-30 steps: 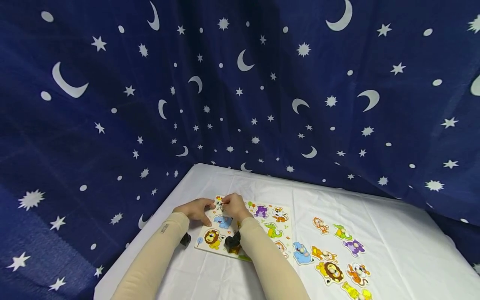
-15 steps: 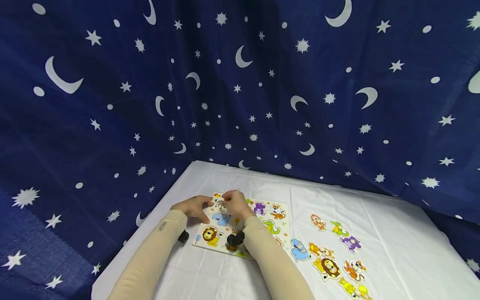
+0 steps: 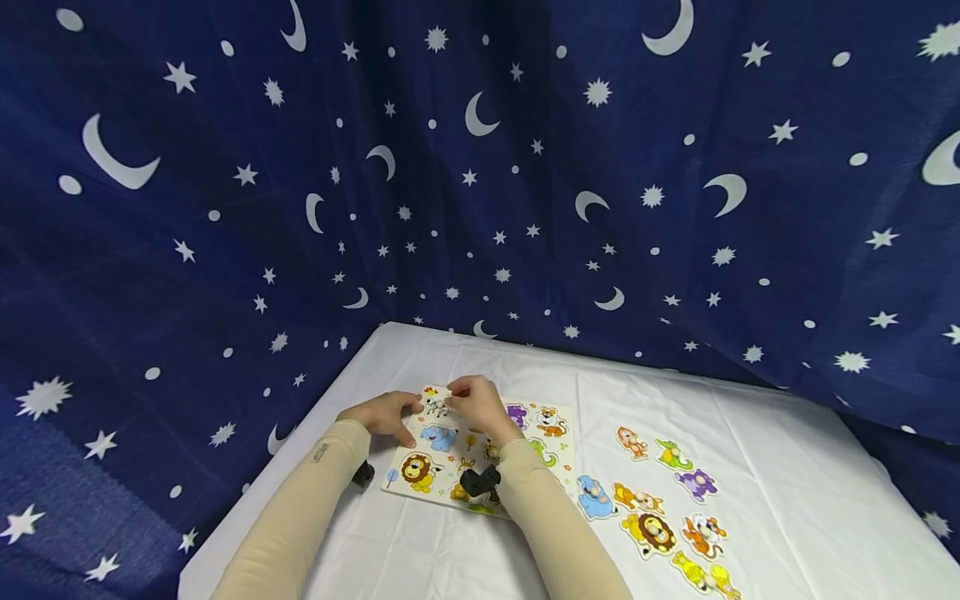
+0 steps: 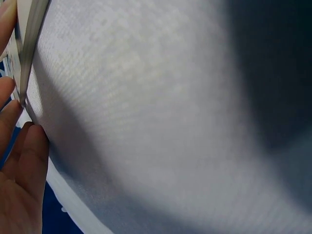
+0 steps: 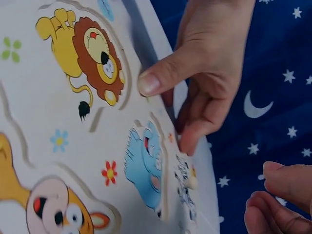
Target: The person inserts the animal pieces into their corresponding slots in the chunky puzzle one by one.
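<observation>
My left hand [image 3: 382, 414] grips the left edge of a white animal puzzle board [image 3: 452, 461]; in the right wrist view its thumb [image 5: 151, 84] lies on the top face and the fingers fold round the side. A small zebra piece [image 3: 437, 407] with a wooden knob lies in the board's far left corner, beside the left fingertips. My right hand [image 3: 483, 408] hovers just right of the zebra. In the right wrist view, the right hand's fingers [image 5: 287, 195] are loosely bent, with nothing between them. The left wrist view catches the left fingers [image 4: 34, 151] against the board's edge.
Right of the board lie loose knobbed animal pieces: an elephant [image 3: 596, 500], a monkey [image 3: 632, 443], a crocodile [image 3: 674, 454], a purple hippo [image 3: 697, 483], a lion [image 3: 648, 533], a tiger [image 3: 703, 535] and others. A starry blue curtain [image 3: 525, 208] surrounds the white-covered table [image 3: 810, 517].
My right hand has let go of the zebra piece and drawn slightly to the right, uncovering it. The left hand keeps its hold on the board's edge.
</observation>
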{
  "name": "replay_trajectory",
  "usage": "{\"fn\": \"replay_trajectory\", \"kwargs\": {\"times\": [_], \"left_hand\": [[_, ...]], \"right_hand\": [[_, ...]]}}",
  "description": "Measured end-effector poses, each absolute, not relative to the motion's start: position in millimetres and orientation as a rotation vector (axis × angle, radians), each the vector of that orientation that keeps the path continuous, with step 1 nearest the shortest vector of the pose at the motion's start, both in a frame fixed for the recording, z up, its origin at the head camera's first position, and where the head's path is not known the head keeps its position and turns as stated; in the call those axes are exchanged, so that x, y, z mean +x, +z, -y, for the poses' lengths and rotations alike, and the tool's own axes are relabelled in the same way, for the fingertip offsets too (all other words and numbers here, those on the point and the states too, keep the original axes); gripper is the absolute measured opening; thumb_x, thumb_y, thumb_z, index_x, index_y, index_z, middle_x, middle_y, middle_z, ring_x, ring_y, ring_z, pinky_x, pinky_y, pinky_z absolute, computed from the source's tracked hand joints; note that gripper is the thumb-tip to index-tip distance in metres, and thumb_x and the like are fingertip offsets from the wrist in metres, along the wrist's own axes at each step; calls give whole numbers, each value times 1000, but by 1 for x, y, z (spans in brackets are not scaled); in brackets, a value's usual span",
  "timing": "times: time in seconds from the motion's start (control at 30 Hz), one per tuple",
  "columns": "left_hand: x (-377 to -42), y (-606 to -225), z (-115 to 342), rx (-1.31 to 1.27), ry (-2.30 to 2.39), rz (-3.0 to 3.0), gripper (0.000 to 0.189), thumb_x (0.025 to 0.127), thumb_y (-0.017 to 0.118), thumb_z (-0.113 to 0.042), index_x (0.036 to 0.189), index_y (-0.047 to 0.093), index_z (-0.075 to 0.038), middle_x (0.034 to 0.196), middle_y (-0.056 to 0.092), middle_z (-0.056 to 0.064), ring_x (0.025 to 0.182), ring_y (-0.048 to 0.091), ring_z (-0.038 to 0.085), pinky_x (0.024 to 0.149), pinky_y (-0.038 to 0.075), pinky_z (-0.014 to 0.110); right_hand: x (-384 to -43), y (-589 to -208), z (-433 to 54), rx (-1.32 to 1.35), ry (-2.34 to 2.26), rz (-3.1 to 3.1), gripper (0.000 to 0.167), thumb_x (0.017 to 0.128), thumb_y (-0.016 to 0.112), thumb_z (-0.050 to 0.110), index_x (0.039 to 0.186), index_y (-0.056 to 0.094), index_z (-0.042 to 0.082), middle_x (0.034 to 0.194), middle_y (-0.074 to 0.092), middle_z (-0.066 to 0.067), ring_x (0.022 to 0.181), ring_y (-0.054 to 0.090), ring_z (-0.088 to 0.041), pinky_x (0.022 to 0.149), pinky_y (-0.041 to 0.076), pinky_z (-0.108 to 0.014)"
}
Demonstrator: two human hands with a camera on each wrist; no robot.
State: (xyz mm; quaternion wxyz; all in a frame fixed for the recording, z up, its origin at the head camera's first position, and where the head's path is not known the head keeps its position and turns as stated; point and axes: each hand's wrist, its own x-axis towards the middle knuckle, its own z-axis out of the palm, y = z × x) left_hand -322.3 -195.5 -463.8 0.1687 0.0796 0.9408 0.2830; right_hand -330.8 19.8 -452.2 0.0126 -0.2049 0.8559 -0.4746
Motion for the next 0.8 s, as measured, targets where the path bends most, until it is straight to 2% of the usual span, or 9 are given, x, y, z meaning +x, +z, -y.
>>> {"fn": "replay_trajectory", "kwargs": {"times": [0.23, 0.43, 0.63, 0.8], "left_hand": [[-321, -467, 196, 235, 850, -2670, 65, 66, 91, -11, 125, 65, -6, 157, 44, 12, 148, 35, 35, 125, 24, 49], [-322, -465, 194, 270, 836, -2678, 66, 65, 91, -9, 125, 65, -3, 157, 43, 15, 148, 34, 37, 125, 24, 50], [-322, -466, 193, 249, 831, -2681, 66, 65, 92, -10, 125, 65, -4, 157, 44, 13, 149, 34, 36, 125, 24, 50], [-321, -464, 195, 263, 821, -2684, 66, 66, 92, -10, 126, 65, -3, 157, 44, 13, 148, 35, 36, 125, 25, 50]], "right_hand": [[-329, -448, -37, -670, -1457, -2685, 25, 90, 71, 7, 112, 72, -5, 99, 74, -15, 87, 68, -21, 71, 57, -28], [-326, -441, -54, -665, -1457, -2694, 25, 91, 69, 7, 113, 71, -5, 99, 74, -15, 86, 69, -22, 70, 57, -30], [-322, -438, -72, -638, -1363, -2744, 19, 91, 69, 8, 108, 74, -1, 96, 75, -10, 84, 68, -18, 71, 57, -30], [-317, -438, -85, -641, -1345, -2749, 16, 90, 70, 6, 103, 74, -3, 91, 75, -11, 78, 68, -16, 68, 56, -28]]}}
